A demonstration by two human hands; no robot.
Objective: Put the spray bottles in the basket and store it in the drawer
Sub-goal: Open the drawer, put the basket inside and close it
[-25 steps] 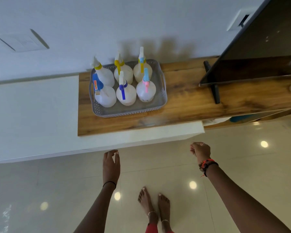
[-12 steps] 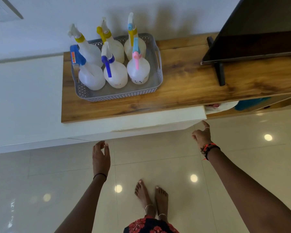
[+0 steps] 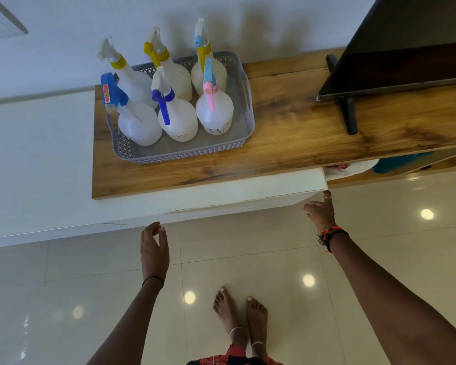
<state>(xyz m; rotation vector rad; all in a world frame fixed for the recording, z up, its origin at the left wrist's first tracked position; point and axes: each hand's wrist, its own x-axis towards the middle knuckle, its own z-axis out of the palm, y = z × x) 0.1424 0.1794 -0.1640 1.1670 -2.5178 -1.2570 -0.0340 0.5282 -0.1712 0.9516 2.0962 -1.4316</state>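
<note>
Seemingly printed bottle labels [image 3: 181, 136], none legible.

A single wide-angle view looks from the person's head, forward and steeply down. The tabletop [image 3: 287, 143] with the basket [image 3: 184, 154] fills the upper half of the frame, close below the camera. The wall [image 3: 63, 35] runs across the top edge. The floor [image 3: 248, 246] and feet [image 3: 240, 320] lie at the bottom, with the arms [image 3: 379, 299] entering from the lower corners.
</note>
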